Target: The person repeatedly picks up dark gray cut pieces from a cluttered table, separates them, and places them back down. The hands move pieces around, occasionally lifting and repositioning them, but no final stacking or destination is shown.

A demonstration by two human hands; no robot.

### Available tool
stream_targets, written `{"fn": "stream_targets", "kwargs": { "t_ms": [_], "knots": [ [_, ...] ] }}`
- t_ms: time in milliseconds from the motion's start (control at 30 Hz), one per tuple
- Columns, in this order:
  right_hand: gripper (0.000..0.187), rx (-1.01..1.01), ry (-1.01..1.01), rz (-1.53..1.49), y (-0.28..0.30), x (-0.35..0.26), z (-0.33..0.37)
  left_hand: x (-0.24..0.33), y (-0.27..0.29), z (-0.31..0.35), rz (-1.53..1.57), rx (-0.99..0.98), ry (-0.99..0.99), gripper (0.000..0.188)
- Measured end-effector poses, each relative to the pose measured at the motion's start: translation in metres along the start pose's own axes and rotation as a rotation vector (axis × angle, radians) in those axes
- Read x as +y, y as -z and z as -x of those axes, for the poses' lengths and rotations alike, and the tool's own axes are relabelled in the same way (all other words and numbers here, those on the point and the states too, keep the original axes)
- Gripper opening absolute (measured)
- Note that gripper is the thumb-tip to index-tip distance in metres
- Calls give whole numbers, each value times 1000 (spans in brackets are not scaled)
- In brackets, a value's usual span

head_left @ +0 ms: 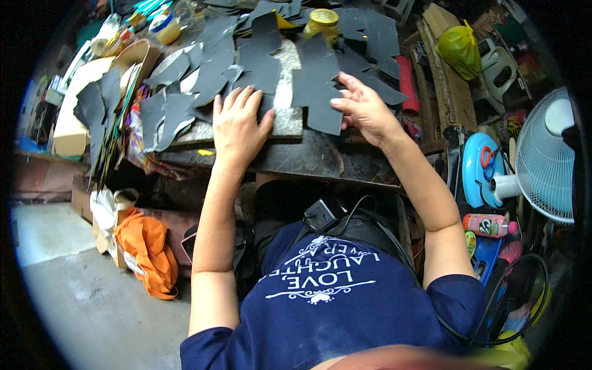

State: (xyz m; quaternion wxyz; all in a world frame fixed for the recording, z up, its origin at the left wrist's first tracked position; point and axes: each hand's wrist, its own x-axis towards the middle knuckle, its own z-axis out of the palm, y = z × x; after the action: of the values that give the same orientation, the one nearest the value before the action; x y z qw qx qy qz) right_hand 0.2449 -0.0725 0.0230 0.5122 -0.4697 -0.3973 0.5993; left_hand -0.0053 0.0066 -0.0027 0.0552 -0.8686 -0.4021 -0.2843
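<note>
My left hand [237, 129] lies flat, fingers stretched out, on black cut sheet pieces [258, 65] at the table's near side. Under them is a speckled grey-white slab [287, 123]. My right hand [369, 114] grips the right edge of another black cut piece [316, 86], thumb on top; the fingertips beneath are partly hidden. That piece has a notched outline and lies just right of the slab's bare strip. More black pieces [216, 58] overlap to the left, some showing white undersides.
A yellow-lidded jar [322, 23] stands at the back among black sheets. An open jar [164, 29] and a cardboard box [139, 58] sit at left. On the right are a fan [546, 154], a blue fan base [480, 169] and a pink bottle [490, 225]. An orange cloth [145, 253] hangs lower left.
</note>
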Motion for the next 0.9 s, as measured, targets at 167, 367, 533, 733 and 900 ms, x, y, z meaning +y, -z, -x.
{"fn": "stream_targets", "kwargs": {
  "t_ms": [167,367,533,733,900],
  "knots": [
    [86,2,-29,102,-7,0,-8,16,-4,3,-64,135,-13,37],
    [89,-8,42,589,-6,-10,-13,34,-8,5,114,2,-284,47],
    [66,145,264,766,33,-32,-17,36,-5,4,153,-46,-212,42],
    [60,702,298,1088,162,-55,-61,38,-5,4,151,-19,-188,38],
    [86,811,76,1182,217,-39,-99,37,-2,4,167,73,-152,33]
  ]
}}
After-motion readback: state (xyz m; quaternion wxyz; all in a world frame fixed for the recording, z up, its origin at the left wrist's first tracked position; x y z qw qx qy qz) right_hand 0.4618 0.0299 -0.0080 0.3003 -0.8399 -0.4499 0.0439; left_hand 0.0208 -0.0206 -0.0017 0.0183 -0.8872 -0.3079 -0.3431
